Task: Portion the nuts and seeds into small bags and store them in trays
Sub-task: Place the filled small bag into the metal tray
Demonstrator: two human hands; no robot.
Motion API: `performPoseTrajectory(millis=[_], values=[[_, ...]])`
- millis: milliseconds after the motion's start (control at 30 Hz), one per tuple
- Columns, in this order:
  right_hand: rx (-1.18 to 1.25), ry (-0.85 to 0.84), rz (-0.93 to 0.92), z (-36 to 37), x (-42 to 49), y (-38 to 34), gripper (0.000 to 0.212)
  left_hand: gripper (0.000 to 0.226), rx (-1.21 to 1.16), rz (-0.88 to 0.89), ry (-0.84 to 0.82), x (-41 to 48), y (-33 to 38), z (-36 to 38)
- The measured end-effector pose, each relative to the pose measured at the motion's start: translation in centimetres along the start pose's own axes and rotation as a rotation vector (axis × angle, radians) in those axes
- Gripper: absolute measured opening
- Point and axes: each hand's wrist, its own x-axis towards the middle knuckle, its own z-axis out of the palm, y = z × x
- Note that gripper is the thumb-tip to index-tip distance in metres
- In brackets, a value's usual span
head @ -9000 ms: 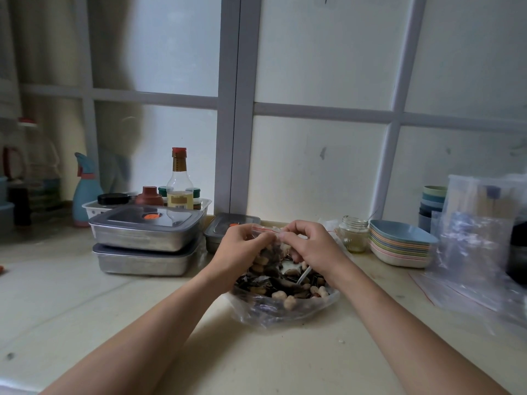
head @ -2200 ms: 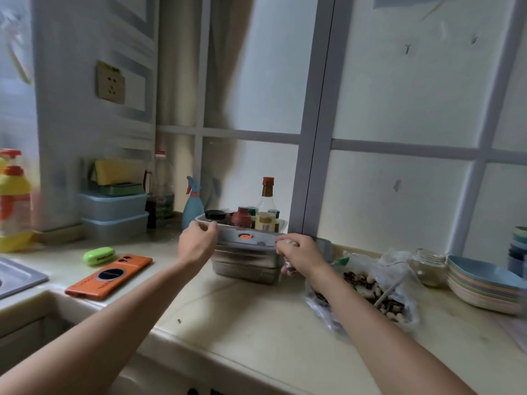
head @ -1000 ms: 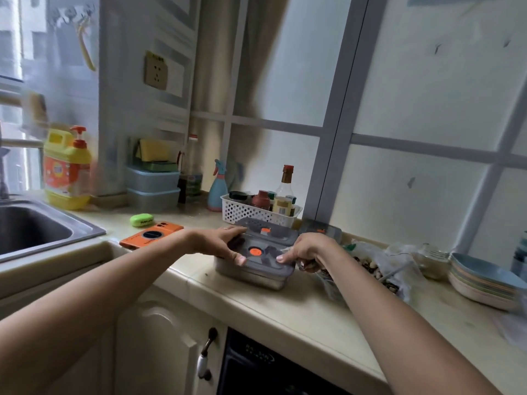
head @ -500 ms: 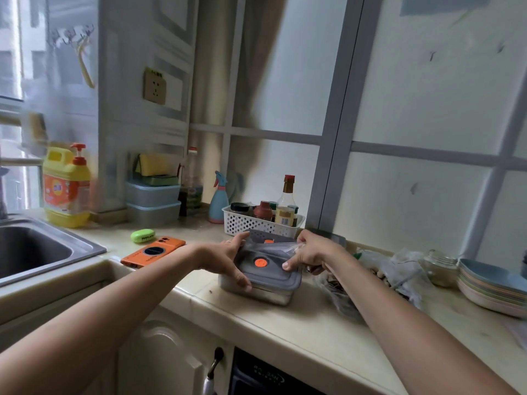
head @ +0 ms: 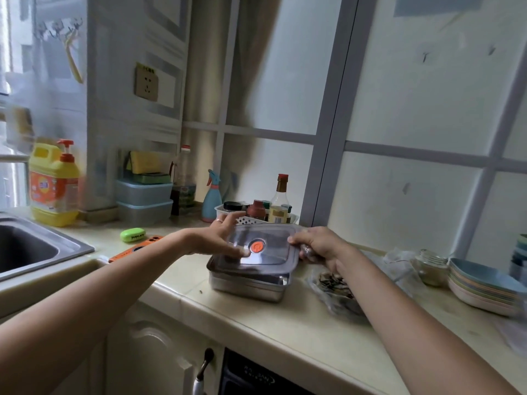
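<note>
Gripping the clear orange-valved plastic lid (head: 275, 240) at its right edge, the right hand (head: 316, 245) hides something blurred underneath; the left hand (head: 216, 238), fingers spread, presses it askew over the steel tray (head: 248, 286) on the counter (head: 285, 323).

On the worktop (head: 285, 323) the tray (head: 248, 286) sits in the middle, with its lid (head: 268, 252) lying askew on top. The bag of nuts (head: 336, 289) lies just beside the tray at its 3 o'clock. A jar (head: 430, 266) and a stack of plates (head: 484, 289) stand farther out that way. A basket (head: 248, 220) of bottles stands behind the tray at 12 o'clock, and a spray bottle (head: 212, 201) at 11. A phone (head: 134, 249) lies at 9 o'clock, with the sink (head: 28, 249) beyond it.
</note>
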Motion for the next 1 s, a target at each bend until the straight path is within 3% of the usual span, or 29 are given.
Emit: performPoseTrajectory(millis=[100, 200, 300, 467, 567, 700, 800, 900, 1000], values=[[0.107, 0.103, -0.041, -1.6, 0.1, -1.3, 0.009, 0.092, -0.148, -0.033, 0.207, 0.9, -1.3, 0.5], [0.099, 0.308, -0.230, -3.7, 1.0, -2.0, 0.019, 0.056, -0.048, -0.151, 0.369, 1.9, -2.4, 1.3], [-0.259, 0.568, -0.432, -5.1, 1.4, -1.7, 0.016, 0.022, 0.178, -0.249, 0.289, 2.7, -3.0, 2.5], [-1.026, 0.731, -0.545, -4.9, 2.6, 2.3, 0.012, 0.012, 0.121, -0.303, 0.417, 4.5, -3.3, 4.7], [-1.212, 0.734, -0.516, -4.4, 4.1, 4.6, 0.009, 0.011, 0.125, -0.313, 0.418, 5.7, -3.3, 5.0], [-1.160, 0.662, -0.363, -4.6, 6.9, 6.2, 0.010, 0.007, 0.162, -0.302, 0.441, 6.3, -3.7, 5.3], [-1.063, 0.620, -0.235, -3.8, 8.0, 6.5, 0.033, 0.010, 0.217, -0.267, 0.445, 6.2, -4.0, 5.5], [-0.966, 0.645, -0.224, -1.6, 7.9, 5.7, 0.044, 0.014, 0.260, -0.235, 0.431, 6.0, -3.7, 5.4], [-0.704, 0.434, -0.223, 0.9, 7.0, 4.2, 0.042, 0.015, 0.277, -0.222, 0.422, 5.6, -3.2, 5.3]])
